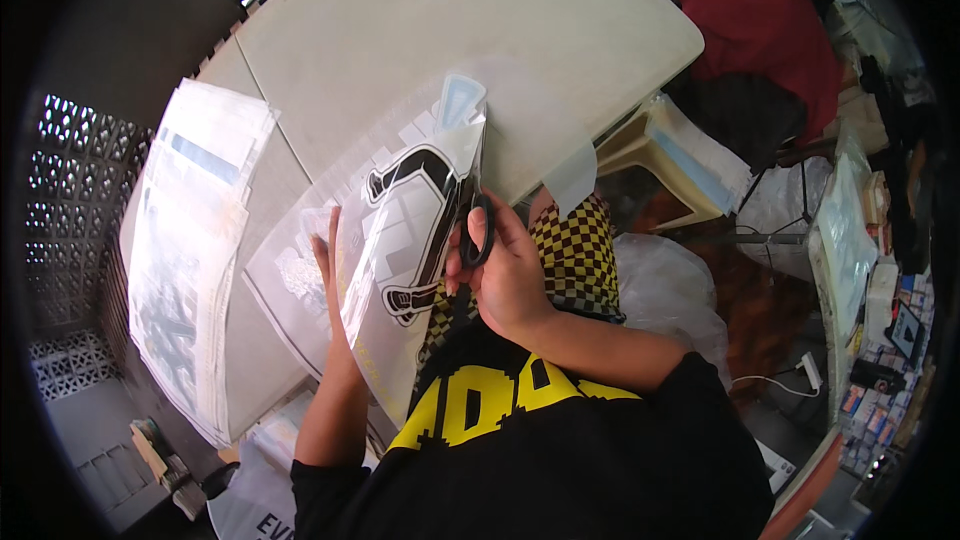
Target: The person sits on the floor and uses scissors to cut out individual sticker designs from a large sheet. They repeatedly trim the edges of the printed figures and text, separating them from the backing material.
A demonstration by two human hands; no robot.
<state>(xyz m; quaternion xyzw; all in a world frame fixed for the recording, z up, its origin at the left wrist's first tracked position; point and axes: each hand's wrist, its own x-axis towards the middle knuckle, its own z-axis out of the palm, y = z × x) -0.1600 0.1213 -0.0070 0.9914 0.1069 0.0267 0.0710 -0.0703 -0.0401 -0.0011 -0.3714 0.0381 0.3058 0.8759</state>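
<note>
Right hand point(515, 278): curled around the black handles of scissors point(481, 235), beside the right edge of a clear sheet.
Left hand point(333, 248): partly hidden behind the sheet's left side, fingers pointing away from the body; cannot tell whether grasping or only supporting.
Scissors: pointing away from the body; blades hard to make out against the glossy plastic.
Clear sheet point(395, 245): raised between both hands at the near side of the table point(400, 10), bent and shiny, printed with a bold black-and-white design.
Sheet stack point(190, 250): lying at the table's left end, pale and reflective.
Stool point(632, 143): beige, right of the table, bearing more sheets.
Red cloth point(755, 25): bunched beyond the table's far right corner.
</note>
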